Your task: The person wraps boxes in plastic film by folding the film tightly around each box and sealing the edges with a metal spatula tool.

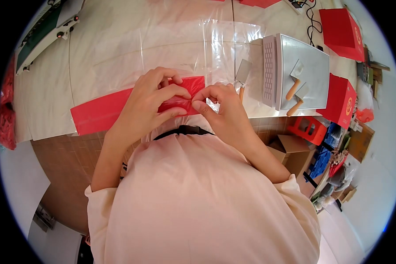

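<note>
A long red box or packet point(102, 111) lies along the table's near edge, with clear plastic film point(176, 48) over it and spread out behind. My left hand point(156, 94) rests on its right part, fingers curved and apart, with thumb and fingertips at the film. My right hand point(220, 101) is at the right end of the red piece, thumb and index finger pinched together on the clear film. The fingertips of both hands almost meet. What lies under my left palm is hidden.
Right of my hands stands a metal-topped machine point(306, 72) bearing two wooden-handled scrapers; another scraper point(243, 72) lies beside it. Red boxes point(341, 34) line the right edge. A green-belted machine point(44, 39) is at the upper left. Below are a red stool point(310, 128) and cardboard box point(295, 147).
</note>
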The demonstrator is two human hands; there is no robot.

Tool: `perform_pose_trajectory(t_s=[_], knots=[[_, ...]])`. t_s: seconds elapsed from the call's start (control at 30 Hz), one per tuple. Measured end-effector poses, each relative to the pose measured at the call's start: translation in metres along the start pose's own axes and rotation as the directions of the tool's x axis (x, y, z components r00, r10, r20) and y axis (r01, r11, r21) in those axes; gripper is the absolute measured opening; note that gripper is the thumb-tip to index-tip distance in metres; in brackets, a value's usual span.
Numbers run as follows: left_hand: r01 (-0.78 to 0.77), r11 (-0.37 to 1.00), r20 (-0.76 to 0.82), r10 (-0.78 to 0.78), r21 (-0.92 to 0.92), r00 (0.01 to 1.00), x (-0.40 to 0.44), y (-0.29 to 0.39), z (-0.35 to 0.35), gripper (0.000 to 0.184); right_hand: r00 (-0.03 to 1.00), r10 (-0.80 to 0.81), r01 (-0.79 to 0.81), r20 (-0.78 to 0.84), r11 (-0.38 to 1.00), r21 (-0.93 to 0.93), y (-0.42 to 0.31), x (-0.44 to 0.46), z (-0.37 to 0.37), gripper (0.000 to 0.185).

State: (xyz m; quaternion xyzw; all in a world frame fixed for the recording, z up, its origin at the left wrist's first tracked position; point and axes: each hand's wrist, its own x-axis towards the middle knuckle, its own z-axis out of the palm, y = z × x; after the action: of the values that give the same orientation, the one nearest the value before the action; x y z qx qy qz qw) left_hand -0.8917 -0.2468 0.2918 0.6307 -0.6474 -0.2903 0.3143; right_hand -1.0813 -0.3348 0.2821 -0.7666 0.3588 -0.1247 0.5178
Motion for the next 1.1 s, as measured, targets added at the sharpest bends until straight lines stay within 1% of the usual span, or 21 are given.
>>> perform_pose_trajectory(t_s=[0.1,0.27,0.4,0.5,0.6,0.67,0.7,0.77,0.8,0.83,0.87,0.9,0.93,0.97,1.0,1.03,1.07,1.1], knots=[[0.012,1.0,0.007,-0.012,0.0,1.0,0.0,0.001,-0.001,0.03,1.0,0.005,-0.005,0.018,1.0,0.003,0.0,-0.001,-0.001,0.009],[0.033,0.999,0.027,-0.033,-0.001,0.999,0.0,0.003,-0.001,0.028,0.997,0.06,-0.061,0.042,0.998,0.02,0.0,-0.001,-0.001,0.01],[0.041,0.999,0.021,-0.04,-0.025,0.999,0.0,0.003,-0.001,0.028,0.998,0.044,-0.045,0.048,0.999,0.018,0.0,-0.001,-0.001,0.01],[0.048,0.999,0.029,-0.047,-0.015,0.998,0.0,0.003,-0.002,0.026,0.999,0.036,-0.038,0.028,0.999,0.039,0.0,-0.004,-0.002,0.01],[0.054,0.998,0.009,-0.054,-0.032,0.998,0.001,0.001,0.0,0.026,1.0,0.009,-0.009,-0.002,1.0,-0.006,0.005,-0.011,-0.01,0.009],[0.065,0.998,0.007,-0.065,-0.025,0.998,0.001,0.002,0.001,0.025,0.994,-0.032,0.033,-0.1,0.999,0.005,0.012,-0.015,-0.015,0.009],[0.079,0.997,0.006,-0.079,-0.018,0.997,0.001,0.003,0.002,0.024,0.994,-0.032,0.032,-0.103,0.999,0.005,0.013,-0.016,-0.018,0.009],[0.073,0.997,0.0,-0.073,0.013,0.997,0.003,0.008,0.002,0.025,0.977,-0.178,0.164,-0.117,0.979,-0.117,0.013,-0.018,-0.022,0.014],[0.07,0.997,-0.008,-0.069,0.044,0.998,0.005,0.01,0.003,0.025,0.977,-0.176,0.162,-0.123,0.98,-0.114,0.015,-0.018,-0.02,0.014],[0.066,0.997,-0.001,-0.066,0.046,0.998,0.006,0.012,0.005,0.025,0.944,-0.292,0.261,-0.154,0.945,-0.197,0.02,-0.018,-0.017,0.016],[0.048,0.992,-0.011,-0.047,0.113,0.999,0.007,0.014,0.007,0.024,0.897,-0.407,0.351,-0.173,0.893,-0.283,0.024,-0.016,-0.015,0.017],[0.03,0.983,-0.021,-0.027,0.179,0.999,0.008,0.015,0.009,0.023,0.896,-0.406,0.349,-0.177,0.894,-0.282,0.029,-0.015,-0.015,0.017],[0.027,0.983,-0.017,-0.025,0.181,1.0,0.008,0.013,0.01,0.023,0.841,-0.516,0.444,-0.163,0.83,-0.338,0.033,-0.013,-0.015,0.019],[-0.063,0.966,-0.034,0.074,0.249,0.997,0.008,0.01,0.011,0.023,0.773,-0.618,0.529,-0.143,0.752,-0.392,0.037,-0.01,-0.015,0.02],[-0.149,0.937,-0.044,0.172,0.317,0.984,0.008,0.007,0.013,0.024,0.772,-0.618,0.528,-0.148,0.753,-0.392,0.04,-0.007,-0.016,0.02],[-0.152,0.935,-0.04,0.173,0.32,0.984,0.008,0.006,0.016,0.024,0.735,-0.669,0.588,-0.105,0.707,-0.392,0.043,-0.004,-0.016,0.021],[-0.211,0.915,-0.075,0.251,0.342,0.965,0.007,0.006,0.019,0.023,0.694,-0.717,0.644,-0.063,0.658,-0.39,0.046,-0.001,-0.016,0.023],[-0.27,0.891,-0.107,0.328,0.366,0.939,0.007,0.005,0.022,0.023,0.694,-0.716,0.642,-0.07,0.661,-0.39,0.05,0.0,-0.015,0.023]])
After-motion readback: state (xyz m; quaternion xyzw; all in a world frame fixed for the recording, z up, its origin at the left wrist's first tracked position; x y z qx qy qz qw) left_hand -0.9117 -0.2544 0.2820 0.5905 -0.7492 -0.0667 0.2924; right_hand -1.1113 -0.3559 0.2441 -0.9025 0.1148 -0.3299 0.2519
